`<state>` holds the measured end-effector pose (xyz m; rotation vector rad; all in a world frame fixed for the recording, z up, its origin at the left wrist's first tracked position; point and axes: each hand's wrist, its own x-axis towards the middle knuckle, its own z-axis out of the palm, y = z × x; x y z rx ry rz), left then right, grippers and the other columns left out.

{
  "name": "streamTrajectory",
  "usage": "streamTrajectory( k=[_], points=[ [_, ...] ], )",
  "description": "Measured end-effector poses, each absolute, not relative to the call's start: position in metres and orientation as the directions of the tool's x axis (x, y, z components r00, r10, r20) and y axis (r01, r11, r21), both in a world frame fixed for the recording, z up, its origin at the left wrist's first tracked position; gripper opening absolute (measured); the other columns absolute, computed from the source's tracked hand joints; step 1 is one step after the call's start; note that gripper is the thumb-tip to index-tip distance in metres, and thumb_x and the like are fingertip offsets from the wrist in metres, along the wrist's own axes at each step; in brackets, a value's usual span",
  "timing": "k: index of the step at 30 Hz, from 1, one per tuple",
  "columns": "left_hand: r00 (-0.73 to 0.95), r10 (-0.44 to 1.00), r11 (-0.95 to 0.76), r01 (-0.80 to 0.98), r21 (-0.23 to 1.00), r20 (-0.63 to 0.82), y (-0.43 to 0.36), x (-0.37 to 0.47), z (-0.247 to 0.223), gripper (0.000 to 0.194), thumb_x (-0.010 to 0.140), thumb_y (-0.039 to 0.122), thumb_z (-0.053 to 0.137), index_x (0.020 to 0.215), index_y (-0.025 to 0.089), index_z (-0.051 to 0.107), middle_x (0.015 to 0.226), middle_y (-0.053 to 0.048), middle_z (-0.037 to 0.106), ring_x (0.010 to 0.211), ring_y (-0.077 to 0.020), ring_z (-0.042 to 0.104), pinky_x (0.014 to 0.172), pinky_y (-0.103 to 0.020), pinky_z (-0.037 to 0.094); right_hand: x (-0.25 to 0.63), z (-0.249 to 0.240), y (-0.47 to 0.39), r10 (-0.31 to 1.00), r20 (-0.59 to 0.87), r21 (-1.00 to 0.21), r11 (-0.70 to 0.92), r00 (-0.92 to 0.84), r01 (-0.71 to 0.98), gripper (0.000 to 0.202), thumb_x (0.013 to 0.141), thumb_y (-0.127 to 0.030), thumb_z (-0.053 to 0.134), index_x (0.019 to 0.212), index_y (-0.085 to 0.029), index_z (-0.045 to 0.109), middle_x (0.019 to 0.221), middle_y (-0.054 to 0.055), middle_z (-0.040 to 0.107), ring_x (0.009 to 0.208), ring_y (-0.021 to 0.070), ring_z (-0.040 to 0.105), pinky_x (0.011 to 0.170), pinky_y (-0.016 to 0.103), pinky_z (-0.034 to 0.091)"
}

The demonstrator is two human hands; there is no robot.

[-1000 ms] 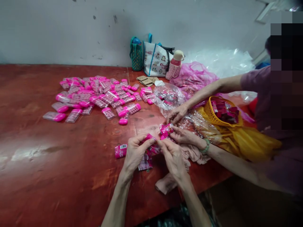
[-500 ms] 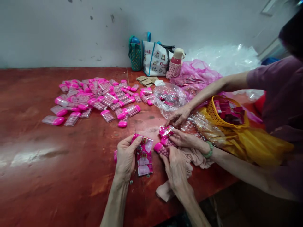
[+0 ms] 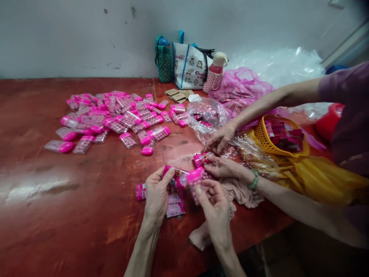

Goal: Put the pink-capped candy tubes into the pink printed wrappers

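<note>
My left hand [image 3: 157, 190] is closed on a pink printed plastic sleeve [image 3: 176, 177], thumb on top. Between the fingertips of my right hand [image 3: 215, 202] is a clear candy box [image 3: 194, 188] of pink balls, its pink cap [image 3: 195, 175] against the sleeve's right end; whether it is inside cannot be made out. More pink sleeves [image 3: 175, 207] lie on the table under my left hand. Beyond it shows another pink-wrapped piece [image 3: 140, 191], partly hidden. Just past my right hand, a co-worker's hand [image 3: 220, 165] holds a pink-wrapped box [image 3: 201, 158].
A heap of pink-capped candy boxes [image 3: 115, 111] covers the back left of the red table [image 3: 86, 215]. At right are a yellow basket [image 3: 262, 132] of pink sleeves, clear plastic bags [image 3: 207, 111] and a cloth [image 3: 242, 192]. The co-worker's other hand [image 3: 221, 138] reaches across.
My right hand has lifted a candy box and brought it left to the sleeve in my left hand. The held sleeve now points right, apart from the ones below.
</note>
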<state>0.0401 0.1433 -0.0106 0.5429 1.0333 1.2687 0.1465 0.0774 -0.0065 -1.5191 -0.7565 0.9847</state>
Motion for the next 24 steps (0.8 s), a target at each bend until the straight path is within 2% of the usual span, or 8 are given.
streamTrajectory(
  k=[3,8,12,17,20,24],
  points=[
    [-0.027,0.940,0.280,-0.509,0.814,-0.340,0.143,0.042,-0.008,0.011,0.064,0.019,0.070,0.072,0.012,0.069,0.061,-0.002,0.067,0.055,-0.0109,0.058,0.056,-0.020,0.044,0.148,-0.011,0.076,0.888,-0.190,-0.977,-0.212,0.419,0.005,0.024,0.076,-0.038,0.059,0.087,-0.018,0.053,0.072,0.002,0.060,0.062,0.0149,0.059,0.055,0.025,0.050],
    [0.009,0.935,0.312,-0.492,0.813,-0.354,0.143,0.043,-0.005,0.014,0.064,0.022,0.070,0.072,0.011,0.069,0.063,-0.003,0.068,0.056,-0.0125,0.059,0.057,-0.022,0.045,0.157,-0.010,0.076,0.918,-0.224,-0.971,-0.238,0.326,0.002,0.027,0.078,-0.039,0.057,0.091,-0.016,0.056,0.078,0.005,0.063,0.067,0.0169,0.060,0.058,0.027,0.049],
    [0.041,0.941,0.316,-0.458,0.831,-0.335,0.143,0.042,-0.009,0.017,0.062,0.021,0.072,0.075,0.012,0.065,0.065,-0.002,0.067,0.057,-0.0112,0.058,0.057,-0.021,0.045,0.165,-0.006,0.077,0.929,-0.212,-0.963,-0.251,0.303,0.096,0.028,0.077,-0.039,0.058,0.093,-0.016,0.061,0.076,0.004,0.064,0.067,0.0169,0.059,0.061,0.028,0.048],
    [-0.085,0.962,0.191,-0.463,0.866,-0.258,0.142,0.047,-0.012,0.039,0.058,0.012,0.074,0.091,0.019,0.056,0.080,0.000,0.068,0.066,-0.0121,0.061,0.063,-0.024,0.048,0.164,-0.006,0.076,0.938,-0.204,-0.957,-0.251,0.279,0.143,0.028,0.076,-0.040,0.059,0.091,-0.016,0.065,0.073,0.003,0.065,0.065,0.0170,0.059,0.061,0.027,0.047],
    [-0.128,0.947,0.187,-0.521,0.832,-0.294,0.141,0.051,-0.011,0.040,0.057,0.011,0.075,0.091,0.018,0.055,0.080,0.000,0.067,0.071,-0.0129,0.062,0.067,-0.024,0.048,0.159,-0.008,0.075,0.932,-0.189,-0.957,-0.246,0.309,0.156,0.026,0.076,-0.038,0.059,0.090,-0.017,0.065,0.071,0.002,0.064,0.064,0.0161,0.057,0.059,0.026,0.047],
    [0.039,0.915,0.338,-0.621,0.707,-0.403,0.140,0.054,-0.011,0.027,0.059,0.016,0.074,0.082,0.014,0.061,0.073,-0.001,0.068,0.065,-0.0130,0.063,0.065,-0.024,0.048,0.151,-0.010,0.074,0.927,-0.132,-0.969,-0.195,0.351,0.152,0.022,0.077,-0.035,0.060,0.090,-0.018,0.065,0.071,0.001,0.063,0.064,0.0157,0.057,0.061,0.026,0.047]
  ],
)
